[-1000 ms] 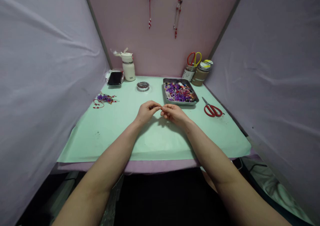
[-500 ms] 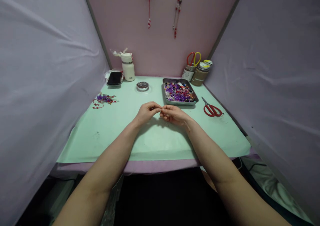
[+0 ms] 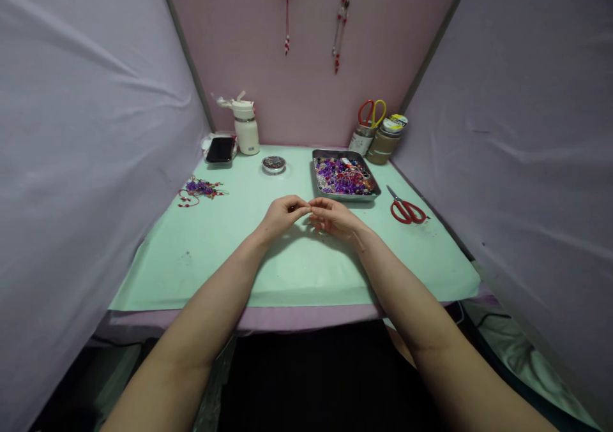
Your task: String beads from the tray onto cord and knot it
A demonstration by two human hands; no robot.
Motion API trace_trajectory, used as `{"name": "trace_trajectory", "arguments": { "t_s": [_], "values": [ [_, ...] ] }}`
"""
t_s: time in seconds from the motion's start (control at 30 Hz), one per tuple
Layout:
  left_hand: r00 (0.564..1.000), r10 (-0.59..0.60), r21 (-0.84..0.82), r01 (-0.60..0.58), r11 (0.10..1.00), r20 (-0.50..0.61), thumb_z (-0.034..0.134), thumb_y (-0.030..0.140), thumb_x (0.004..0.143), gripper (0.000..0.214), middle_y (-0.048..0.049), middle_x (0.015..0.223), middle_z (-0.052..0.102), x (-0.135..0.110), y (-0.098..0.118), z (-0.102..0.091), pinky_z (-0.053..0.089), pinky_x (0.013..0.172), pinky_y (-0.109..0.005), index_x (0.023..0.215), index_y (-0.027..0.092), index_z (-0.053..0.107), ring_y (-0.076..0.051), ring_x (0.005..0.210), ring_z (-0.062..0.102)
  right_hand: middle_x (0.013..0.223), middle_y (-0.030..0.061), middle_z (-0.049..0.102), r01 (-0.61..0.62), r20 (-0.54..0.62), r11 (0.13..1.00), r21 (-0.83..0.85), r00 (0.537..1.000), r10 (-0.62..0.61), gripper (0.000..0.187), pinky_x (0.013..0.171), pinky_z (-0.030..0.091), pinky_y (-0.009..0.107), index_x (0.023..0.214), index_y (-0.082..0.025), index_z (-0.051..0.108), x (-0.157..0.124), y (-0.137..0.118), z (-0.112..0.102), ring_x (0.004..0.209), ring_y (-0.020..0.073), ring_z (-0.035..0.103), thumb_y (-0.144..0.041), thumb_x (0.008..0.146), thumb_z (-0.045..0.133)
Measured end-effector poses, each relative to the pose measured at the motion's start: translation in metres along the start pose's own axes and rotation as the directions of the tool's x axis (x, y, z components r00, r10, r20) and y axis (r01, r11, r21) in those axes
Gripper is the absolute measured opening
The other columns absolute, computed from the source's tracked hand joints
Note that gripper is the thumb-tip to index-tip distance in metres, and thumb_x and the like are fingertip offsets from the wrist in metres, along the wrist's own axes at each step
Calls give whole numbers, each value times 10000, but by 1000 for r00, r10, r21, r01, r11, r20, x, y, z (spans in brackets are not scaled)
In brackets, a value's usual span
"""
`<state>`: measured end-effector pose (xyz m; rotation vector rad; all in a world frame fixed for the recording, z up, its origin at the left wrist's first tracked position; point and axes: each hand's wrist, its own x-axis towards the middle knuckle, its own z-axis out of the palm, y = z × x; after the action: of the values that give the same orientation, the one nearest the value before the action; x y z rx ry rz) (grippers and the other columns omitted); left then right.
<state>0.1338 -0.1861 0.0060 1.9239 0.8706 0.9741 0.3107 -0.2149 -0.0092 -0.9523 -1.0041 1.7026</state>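
Over the middle of the mint-green tabletop (image 3: pixel 230 260), my left hand (image 3: pixel 285 215) and my right hand (image 3: pixel 332 218) meet fingertip to fingertip. Both are closed in a pinch, thumbs against forefingers. Whatever they hold between them is too small to make out. Just beyond my right hand stands a metal tray (image 3: pixel 347 197) filled with purple, red and clear beads (image 3: pixel 338 175) and some pale thread. To the right lie red-handled scissors (image 3: pixel 407 211), blades pointing away.
Beaded red-cord pieces (image 3: pixel 201 188) lie at the left. Behind are a phone (image 3: pixel 221 150), a cream bottle (image 3: pixel 246 132) and a small round container (image 3: pixel 273 164). A can of scissors (image 3: pixel 362 140) and a lidded jar (image 3: pixel 382 145) stand back right. Fabric walls close in both sides.
The hands stay pinched together in the same place. The fingers of my right hand have shifted slightly, its lower fingers curling a little differently.
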Motion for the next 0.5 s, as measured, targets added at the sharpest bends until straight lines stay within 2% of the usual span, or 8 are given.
{"name": "trace_trajectory", "arguments": {
  "t_s": [0.17, 0.3, 0.5],
  "values": [
    [999, -4, -20, 3, 1000, -44, 625, 368, 768, 220, -29, 740, 658, 1, -3, 2, 411, 652, -259, 771, 153, 675, -124, 678, 538, 793, -3, 596, 45, -88, 999, -14, 995, -46, 313, 524, 417, 217, 856, -213, 602, 1, 0, 5, 701, 111, 573, -318, 638, 802],
    [994, -51, -78, 43, 996, -95, 648, 396, 743, 253, -29, 725, 657, 2, -7, 1, 405, 639, -260, 776, 147, 674, -121, 655, 528, 821, -2, 608, 128, -168, 990, -65, 976, -137, 257, 567, 406, 214, 811, -218, 608, 2, 0, 8, 735, 106, 564, -388, 680, 749],
    [990, -74, -98, 62, 993, -120, 656, 413, 731, 268, -21, 702, 644, 3, -9, 1, 388, 625, -259, 764, 148, 680, -116, 639, 506, 776, -19, 592, 201, -103, 939, -278, 966, -237, 212, 615, 402, 235, 773, -209, 629, 2, 3, 5, 651, 85, 503, -386, 700, 720]
  ]
}}
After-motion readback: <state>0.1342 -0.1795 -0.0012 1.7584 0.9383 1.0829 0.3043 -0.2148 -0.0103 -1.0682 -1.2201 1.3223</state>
